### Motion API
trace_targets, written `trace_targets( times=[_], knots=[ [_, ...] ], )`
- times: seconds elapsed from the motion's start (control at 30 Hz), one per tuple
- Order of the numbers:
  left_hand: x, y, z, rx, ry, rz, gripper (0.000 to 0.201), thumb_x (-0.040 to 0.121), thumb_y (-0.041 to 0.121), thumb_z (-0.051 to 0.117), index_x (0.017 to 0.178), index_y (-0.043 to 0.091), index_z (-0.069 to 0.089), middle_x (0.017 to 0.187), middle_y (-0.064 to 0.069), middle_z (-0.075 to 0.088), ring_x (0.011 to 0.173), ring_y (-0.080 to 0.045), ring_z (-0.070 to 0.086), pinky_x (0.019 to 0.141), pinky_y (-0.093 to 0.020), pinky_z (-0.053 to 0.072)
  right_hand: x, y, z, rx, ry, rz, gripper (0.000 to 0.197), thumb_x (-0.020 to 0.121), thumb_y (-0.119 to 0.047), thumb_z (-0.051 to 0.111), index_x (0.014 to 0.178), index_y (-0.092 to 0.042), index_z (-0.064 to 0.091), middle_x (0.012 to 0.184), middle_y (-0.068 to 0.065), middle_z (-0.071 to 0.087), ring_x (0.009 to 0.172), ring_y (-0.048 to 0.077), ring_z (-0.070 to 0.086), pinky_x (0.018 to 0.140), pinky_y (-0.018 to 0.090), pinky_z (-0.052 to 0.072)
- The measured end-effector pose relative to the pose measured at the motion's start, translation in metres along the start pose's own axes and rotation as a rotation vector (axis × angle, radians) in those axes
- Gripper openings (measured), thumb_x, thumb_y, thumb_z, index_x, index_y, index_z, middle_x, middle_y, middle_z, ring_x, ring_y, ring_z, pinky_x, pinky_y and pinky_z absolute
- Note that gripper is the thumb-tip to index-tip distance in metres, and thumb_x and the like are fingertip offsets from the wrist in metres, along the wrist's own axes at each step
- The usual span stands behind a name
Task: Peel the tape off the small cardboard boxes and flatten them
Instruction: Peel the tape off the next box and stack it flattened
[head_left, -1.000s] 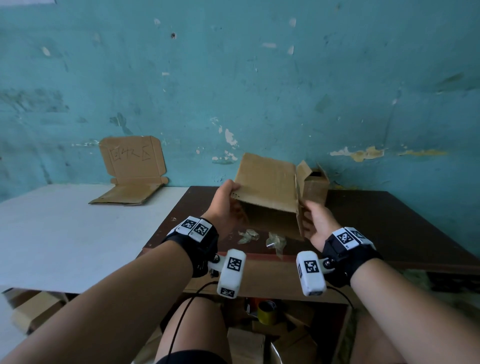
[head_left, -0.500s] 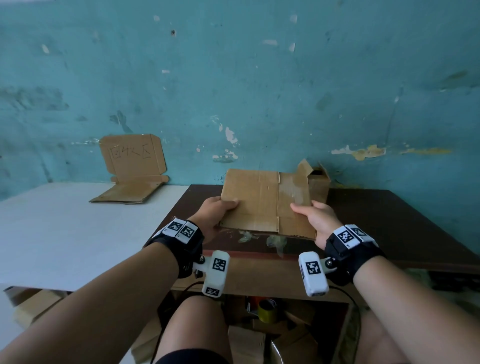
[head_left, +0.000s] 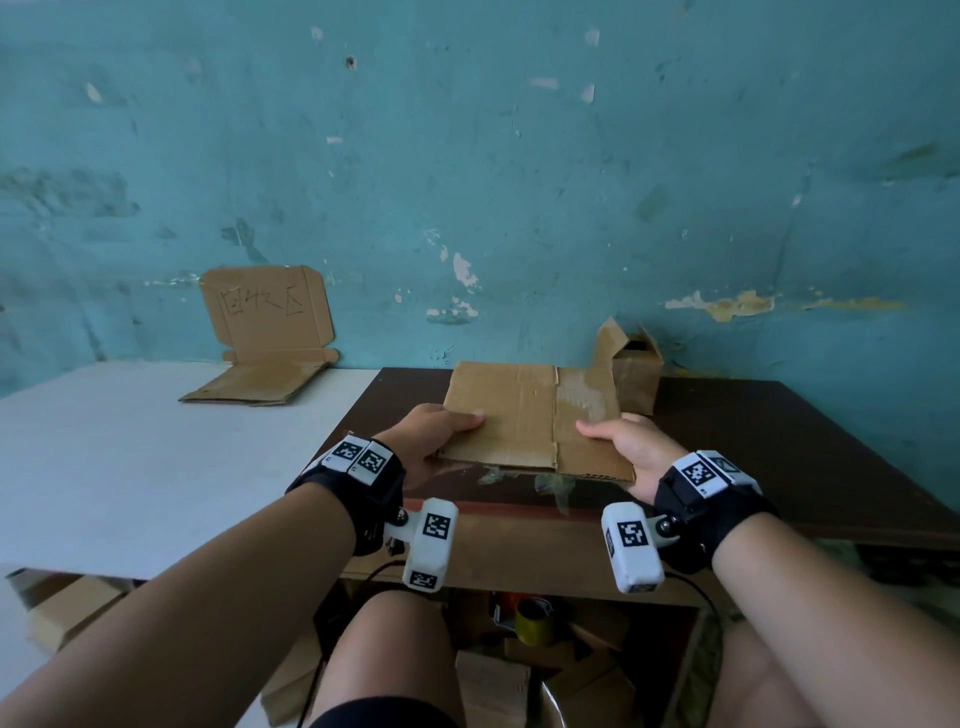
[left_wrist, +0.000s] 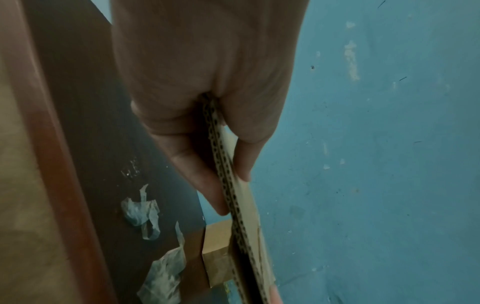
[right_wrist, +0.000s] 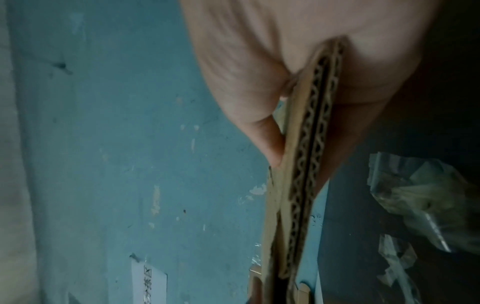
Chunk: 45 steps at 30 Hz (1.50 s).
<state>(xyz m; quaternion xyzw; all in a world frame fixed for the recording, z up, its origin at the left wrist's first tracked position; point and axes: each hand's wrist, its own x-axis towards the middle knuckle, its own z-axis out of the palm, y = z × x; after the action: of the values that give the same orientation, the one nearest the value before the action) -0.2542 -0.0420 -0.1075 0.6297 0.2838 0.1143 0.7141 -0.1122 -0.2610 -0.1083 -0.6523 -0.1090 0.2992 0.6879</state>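
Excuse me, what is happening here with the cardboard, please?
A person is flattening small boxes. The left hand and the right hand each pinch one side of a flattened cardboard box, held level above the dark table. Peeled tape scraps lie on the table under it. Another small box, still standing with its flaps open, waits behind. A flattened piece leans on the wall over the white table.
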Motion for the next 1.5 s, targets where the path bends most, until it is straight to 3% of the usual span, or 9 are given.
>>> trace_targets(
  times=[0.2, 0.3, 0.43, 0.53, 0.7, 0.97, 1.23, 1.33, 1.5],
  knots=[
    [0.001, -0.003, -0.004, -0.001, 0.011, 0.046, 0.04, 0.09, 0.011, 0.076, 0.124, -0.004, 0.058, 0.116, -0.024, 0.072, 0.088, -0.031, 0.076, 0.068, -0.041, 0.066, 0.016, 0.006, 0.004, -0.133, 0.075, -0.059, 0.087, 0.061, -0.023, 0.091, 0.138, -0.014, 0.053, 0.125, 0.007, 0.069, 0.115, 0.029, 0.065, 0.102, 0.053, 0.05],
    [0.002, 0.001, -0.006, 0.015, 0.052, 0.04, 0.038, 0.092, 0.016, 0.076, 0.123, 0.0, 0.06, 0.112, -0.018, 0.073, 0.083, -0.026, 0.076, 0.056, -0.033, 0.062, 0.031, 0.013, 0.002, -0.131, 0.069, -0.071, 0.085, 0.059, -0.028, 0.095, 0.134, -0.012, 0.057, 0.122, 0.008, 0.071, 0.112, 0.028, 0.067, 0.104, 0.052, 0.049],
    [0.008, 0.003, -0.012, 0.278, 0.19, 0.055, 0.041, 0.094, 0.048, 0.069, 0.104, 0.009, 0.063, 0.09, -0.008, 0.07, 0.062, -0.017, 0.064, 0.041, -0.022, 0.046, 0.016, 0.011, 0.017, -0.146, 0.066, -0.064, 0.059, 0.076, -0.045, 0.084, 0.119, -0.011, 0.062, 0.115, 0.01, 0.07, 0.107, 0.029, 0.067, 0.08, 0.042, 0.06],
    [0.014, -0.002, -0.019, 0.297, 0.191, 0.049, 0.047, 0.094, 0.05, 0.067, 0.104, 0.004, 0.064, 0.084, -0.011, 0.068, 0.054, -0.019, 0.058, 0.046, -0.024, 0.044, 0.017, 0.012, 0.026, -0.23, 0.109, -0.05, 0.07, 0.072, -0.058, 0.078, 0.119, -0.01, 0.059, 0.118, 0.009, 0.066, 0.113, 0.029, 0.063, 0.09, 0.048, 0.057],
    [0.018, -0.003, -0.036, 0.279, 0.199, 0.031, 0.043, 0.094, 0.048, 0.069, 0.099, 0.006, 0.062, 0.074, -0.01, 0.064, 0.044, -0.017, 0.052, 0.044, -0.022, 0.04, 0.02, 0.009, 0.047, -0.222, 0.1, -0.027, 0.041, 0.092, -0.035, 0.071, 0.112, -0.01, 0.045, 0.122, 0.014, 0.058, 0.105, 0.03, 0.063, 0.05, 0.028, 0.052],
    [0.025, 0.018, -0.089, 0.31, 0.289, -0.009, 0.053, 0.089, 0.053, 0.073, 0.106, 0.003, 0.067, 0.085, -0.011, 0.07, 0.052, -0.017, 0.058, 0.047, -0.024, 0.045, 0.043, 0.0, 0.104, -0.218, 0.074, -0.058, 0.056, 0.091, -0.036, 0.072, 0.129, -0.001, 0.052, 0.124, 0.016, 0.059, 0.104, 0.03, 0.063, 0.047, 0.023, 0.053],
    [0.024, 0.025, -0.161, -0.087, 0.093, 0.024, 0.01, 0.099, 0.01, 0.063, 0.105, 0.002, 0.059, 0.082, -0.011, 0.062, 0.057, -0.015, 0.062, 0.044, -0.02, 0.053, 0.077, -0.007, 0.181, -0.197, 0.061, -0.046, 0.038, 0.091, -0.031, 0.073, 0.11, -0.002, 0.06, 0.106, 0.008, 0.057, 0.082, 0.021, 0.057, 0.047, 0.029, 0.052],
    [0.034, 0.02, -0.198, -0.143, 0.191, 0.046, 0.005, 0.099, 0.004, 0.062, 0.095, 0.001, 0.063, 0.081, -0.01, 0.062, 0.061, -0.014, 0.062, 0.051, -0.019, 0.057, 0.09, -0.007, 0.224, -0.225, -0.005, -0.015, 0.027, 0.094, -0.029, 0.069, 0.088, -0.008, 0.055, 0.096, 0.006, 0.052, 0.078, 0.02, 0.054, 0.051, 0.032, 0.055],
    [0.062, 0.017, -0.266, -0.17, 0.433, 0.084, 0.013, 0.094, 0.001, 0.069, 0.104, 0.005, 0.061, 0.087, -0.01, 0.062, 0.071, -0.016, 0.062, 0.051, -0.02, 0.055, 0.129, -0.001, 0.297, -0.207, -0.16, 0.087, 0.016, 0.098, -0.023, 0.062, 0.092, -0.011, 0.055, 0.108, 0.014, 0.061, 0.097, 0.032, 0.066, 0.041, 0.028, 0.052]
  ],
)
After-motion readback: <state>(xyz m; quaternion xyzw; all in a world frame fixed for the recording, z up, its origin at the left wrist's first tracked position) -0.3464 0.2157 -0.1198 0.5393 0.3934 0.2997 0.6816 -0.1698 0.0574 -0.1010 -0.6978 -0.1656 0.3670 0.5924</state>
